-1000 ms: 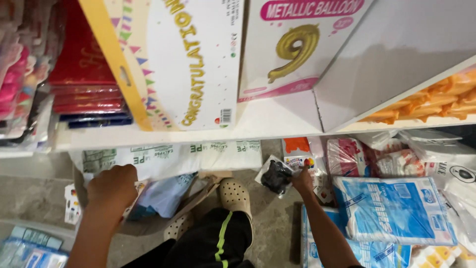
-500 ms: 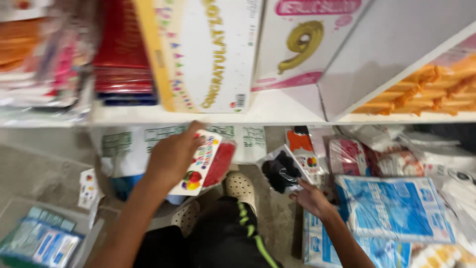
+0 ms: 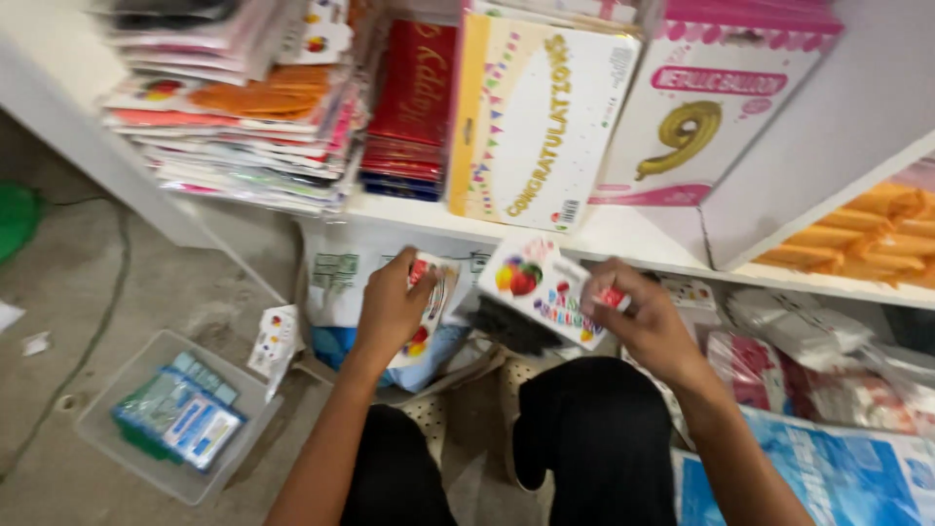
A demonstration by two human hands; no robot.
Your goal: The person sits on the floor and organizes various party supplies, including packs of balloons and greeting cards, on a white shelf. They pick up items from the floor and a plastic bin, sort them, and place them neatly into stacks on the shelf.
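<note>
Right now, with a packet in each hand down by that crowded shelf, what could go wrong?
The left hand and right hand each pinch a thin balloon packet by its edge, so one might slip to the floor. The stack of flat packets on the shelf overhangs its edge and leans; a bump could spill it. The clear tub sits close by the knees and could be kicked.

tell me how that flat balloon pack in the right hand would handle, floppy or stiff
Probably floppy below a stiffer top: the balloon pack looks like a thin printed card header with soft dark contents hanging under it. Likely very light, since the right hand pinches it by one edge alone. Its glossy face may be a bit slippery. The left hand holds a similar pack.
</note>
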